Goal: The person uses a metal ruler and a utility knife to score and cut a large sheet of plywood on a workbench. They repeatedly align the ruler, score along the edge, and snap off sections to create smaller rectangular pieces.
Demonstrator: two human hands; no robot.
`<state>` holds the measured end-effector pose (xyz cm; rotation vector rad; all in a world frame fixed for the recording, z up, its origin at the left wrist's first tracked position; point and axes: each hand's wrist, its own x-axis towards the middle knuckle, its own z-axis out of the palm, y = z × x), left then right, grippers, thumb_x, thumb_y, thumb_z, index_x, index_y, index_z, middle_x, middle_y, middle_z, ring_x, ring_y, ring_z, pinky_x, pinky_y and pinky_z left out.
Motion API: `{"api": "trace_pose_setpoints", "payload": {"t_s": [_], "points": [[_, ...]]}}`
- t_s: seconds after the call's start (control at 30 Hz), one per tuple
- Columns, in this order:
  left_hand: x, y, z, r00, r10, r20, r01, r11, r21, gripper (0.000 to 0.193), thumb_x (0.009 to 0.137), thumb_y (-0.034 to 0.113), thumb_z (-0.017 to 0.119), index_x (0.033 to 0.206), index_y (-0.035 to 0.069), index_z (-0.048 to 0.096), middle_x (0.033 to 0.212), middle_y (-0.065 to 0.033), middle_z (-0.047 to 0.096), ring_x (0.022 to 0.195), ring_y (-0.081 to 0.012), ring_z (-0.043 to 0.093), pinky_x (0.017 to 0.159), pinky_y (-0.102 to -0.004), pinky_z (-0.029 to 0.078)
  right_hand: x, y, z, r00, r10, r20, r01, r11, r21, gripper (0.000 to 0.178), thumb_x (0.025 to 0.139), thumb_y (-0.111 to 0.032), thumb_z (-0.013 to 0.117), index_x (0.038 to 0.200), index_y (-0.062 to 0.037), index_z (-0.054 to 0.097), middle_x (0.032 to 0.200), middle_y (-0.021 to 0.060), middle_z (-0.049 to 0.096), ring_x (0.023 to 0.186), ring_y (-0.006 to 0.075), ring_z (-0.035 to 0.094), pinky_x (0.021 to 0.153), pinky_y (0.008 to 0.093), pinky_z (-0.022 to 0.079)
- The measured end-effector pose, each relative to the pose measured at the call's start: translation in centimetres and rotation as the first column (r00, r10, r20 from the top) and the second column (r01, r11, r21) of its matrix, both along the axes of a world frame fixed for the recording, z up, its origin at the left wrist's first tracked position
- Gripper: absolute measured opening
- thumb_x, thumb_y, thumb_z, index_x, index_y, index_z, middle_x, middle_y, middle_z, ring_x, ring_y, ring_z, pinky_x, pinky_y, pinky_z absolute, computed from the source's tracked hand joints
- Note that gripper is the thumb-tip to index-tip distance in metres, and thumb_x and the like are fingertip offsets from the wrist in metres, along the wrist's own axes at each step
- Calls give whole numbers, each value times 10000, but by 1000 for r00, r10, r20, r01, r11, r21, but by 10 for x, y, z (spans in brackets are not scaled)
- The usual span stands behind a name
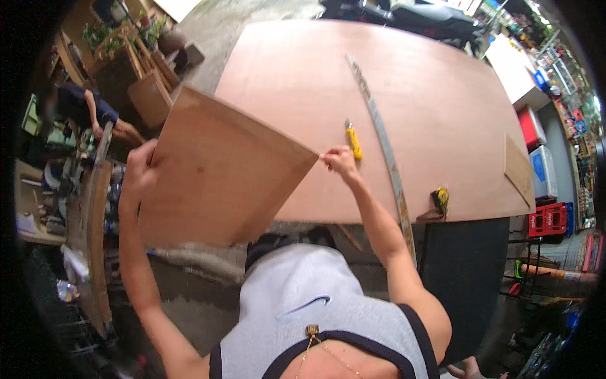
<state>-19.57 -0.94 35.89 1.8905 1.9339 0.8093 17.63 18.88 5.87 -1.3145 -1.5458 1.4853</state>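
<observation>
A squarish brown plywood panel (221,164) is held up tilted in front of me, over the near left part of a large plywood sheet (278,69). My left hand (139,174) grips its left edge, fingers wrapped behind it. At the panel's right corner my right hand (341,162) pinches with closed fingertips. Just beyond the right hand, a yellow utility knife (353,140) lies on the sheet. A long, rust-stained metal straightedge (379,126) crosses the sheet and juts past its near edge. Near that edge, further right, sits a yellow-and-black tape measure (440,201).
A small wood offcut (518,169) lies at the sheet's right edge. Red crates (548,220) and bins stand beyond it. On the left, another person (88,107) is bent beside timber and a wooden bench (95,252). A dark motorcycle (416,19) stands behind the sheet.
</observation>
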Motion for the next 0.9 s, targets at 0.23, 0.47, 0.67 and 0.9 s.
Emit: {"api": "trace_pose_setpoints", "payload": {"t_s": [0.23,0.47,0.67,0.9], "points": [[-1,86,-81,999,-2,-37,-4,984,-177,312,869,147,667,1104,-47,600,915,-76,663,866,-91,576,754,-275,482,17,12,-93,929,-199,313,113,955,274,175,770,-251,742,810,-81,746,738,84,680,716,199,669,648,360,541],[31,121,-80,968,33,-249,-58,994,-93,321,838,186,683,1054,-40,610,926,-253,677,917,-344,685,752,-383,517,41,38,-93,595,-439,674,59,859,508,535,753,-282,745,1240,-144,572,1217,169,519,1163,351,493,961,477,437],[84,126,-59,927,-76,-367,34,992,-120,295,853,117,661,1057,-73,563,906,-277,667,889,-386,681,701,-395,521,39,83,-115,576,-236,783,8,959,283,599,857,-239,630,1387,-80,399,1212,222,516,1155,390,523,933,487,468],[121,106,-52,948,-64,-311,28,992,-119,231,852,99,655,994,-52,554,803,-302,638,822,-386,688,633,-407,517,9,48,-122,923,-369,112,357,927,114,500,899,-158,492,1348,50,416,1090,303,600,1029,371,619,873,471,486]]}}
